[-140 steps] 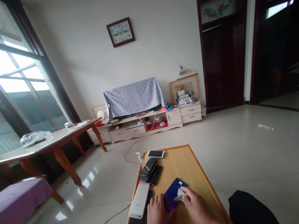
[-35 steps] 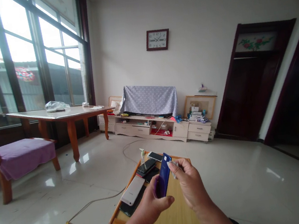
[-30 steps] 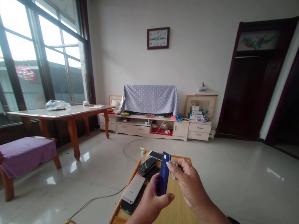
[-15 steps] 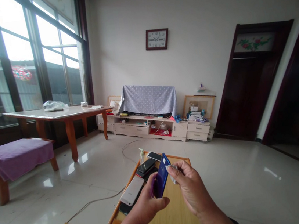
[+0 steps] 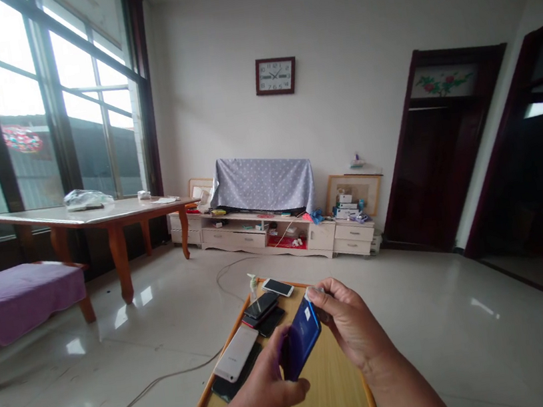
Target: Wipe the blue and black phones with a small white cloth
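The work on the blue phone [image 5: 303, 339] looks to be under way rather than finished: it is off the tabletop [image 5: 331, 394], raised over the middle of it and tilted, gripped by the left hand [image 5: 269, 385], whose fingers are clamped on its lower part. The right hand [image 5: 349, 324] is at the phone's upper end, its fingertips pinched together on a small white scrap [image 5: 308, 294] that seems to meet the top edge there; the rest of that hand's fingers are partly hidden, so I cannot tell how they lie. Which parts of the phone have been gone over does not show, nor whether any others have had their turn. Those others lie along the tabletop's left side: a white phone [image 5: 278, 287] at its far end, a black phone [image 5: 260, 305] on top of a small pile nearer, then a pale pinkish phone [image 5: 237, 353] resting partly over a dark phone [image 5: 222, 392]. A pump bottle [image 5: 253, 289] stands at the tabletop's far left corner. As for the blue phone itself, the side in view is glossy, shading to purple by the left hand, with a white label near its upper end; its other face is hidden.
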### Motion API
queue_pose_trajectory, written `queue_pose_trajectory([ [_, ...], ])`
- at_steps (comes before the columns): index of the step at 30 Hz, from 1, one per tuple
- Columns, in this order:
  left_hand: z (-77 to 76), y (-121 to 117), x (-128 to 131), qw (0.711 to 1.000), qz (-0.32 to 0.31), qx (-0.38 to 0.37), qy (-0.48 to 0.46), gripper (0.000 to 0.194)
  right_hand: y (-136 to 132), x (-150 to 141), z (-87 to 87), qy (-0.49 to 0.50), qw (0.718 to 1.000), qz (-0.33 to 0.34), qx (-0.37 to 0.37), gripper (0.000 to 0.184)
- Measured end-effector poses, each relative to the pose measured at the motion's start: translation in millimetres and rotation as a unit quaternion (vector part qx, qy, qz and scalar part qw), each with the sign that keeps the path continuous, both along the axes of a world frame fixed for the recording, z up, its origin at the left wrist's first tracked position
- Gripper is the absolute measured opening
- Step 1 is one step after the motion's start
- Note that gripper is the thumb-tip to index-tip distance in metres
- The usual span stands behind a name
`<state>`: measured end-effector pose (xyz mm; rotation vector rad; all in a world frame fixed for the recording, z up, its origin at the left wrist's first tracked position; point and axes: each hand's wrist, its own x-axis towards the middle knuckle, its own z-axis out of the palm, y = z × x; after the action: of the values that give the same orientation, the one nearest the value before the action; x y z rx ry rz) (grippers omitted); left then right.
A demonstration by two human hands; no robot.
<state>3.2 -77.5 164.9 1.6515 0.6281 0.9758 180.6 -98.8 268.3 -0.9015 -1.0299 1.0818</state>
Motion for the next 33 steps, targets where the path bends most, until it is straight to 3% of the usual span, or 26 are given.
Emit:
queue_pose_trajectory([
  [10,-2.1,9,-1,0.998,-0.001,-0.069,0.003,0.081,-27,1,-6.9,-0.094,0.995,0.03,0.018,0.03],
  [15,2.0,2,1,0.997,-0.015,-0.067,0.026,0.086,-8,10,-2.5,-0.035,0.999,0.021,0.005,0.035],
  [19,1.9,-1,4,0.988,-0.068,-0.134,-0.035,0.082,10,17,-6.9,-0.02,1.0,-0.003,0.007,0.035],
  [25,0.9,1,9,0.933,-0.147,-0.225,-0.24,0.056,24,17,-31.5,-0.012,0.997,-0.076,0.008,0.035],
  [30,7.4,-2,11,0.857,-0.167,-0.366,-0.323,0.071,20,9,-36.8,-0.029,0.994,-0.099,0.044,0.031],
  [33,12.4,-4,11,0.834,-0.175,-0.401,-0.336,0.077,17,5,-33.2,-0.051,0.99,-0.11,0.066,0.032],
])
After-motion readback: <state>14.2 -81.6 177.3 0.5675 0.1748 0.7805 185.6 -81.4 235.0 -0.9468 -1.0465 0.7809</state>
